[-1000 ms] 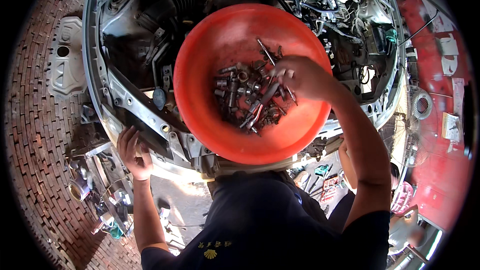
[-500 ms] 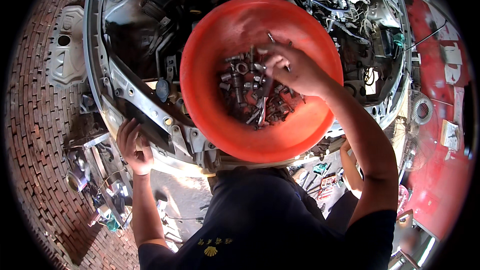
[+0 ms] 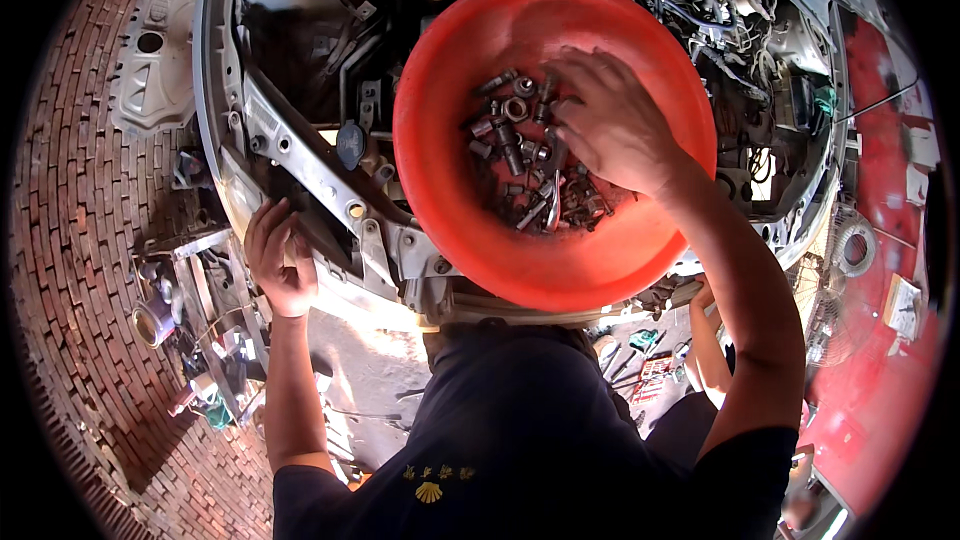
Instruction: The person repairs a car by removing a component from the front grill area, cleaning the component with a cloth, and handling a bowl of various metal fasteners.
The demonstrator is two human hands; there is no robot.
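In the head view, a red basin [image 3: 437, 175] is set at upper centre over an opened engine bay [image 3: 300, 70], with sockets and small metal parts [image 3: 510, 148] heaped on its floor. The right hand [image 3: 612, 125] is held above the heap, right of centre, fingers spread and thumb parted. The left hand [image 3: 282, 258], at centre left, is kept near the car's front edge [image 3: 330, 290], fingers loosely bent, thumb apart; whether the bodywork is touched cannot be told.

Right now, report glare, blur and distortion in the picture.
Head view: the right hand looks blurred over the red basin; head view: glare washes out part of the grey floor; head view: the brickwork curves near the black fisheye rim.
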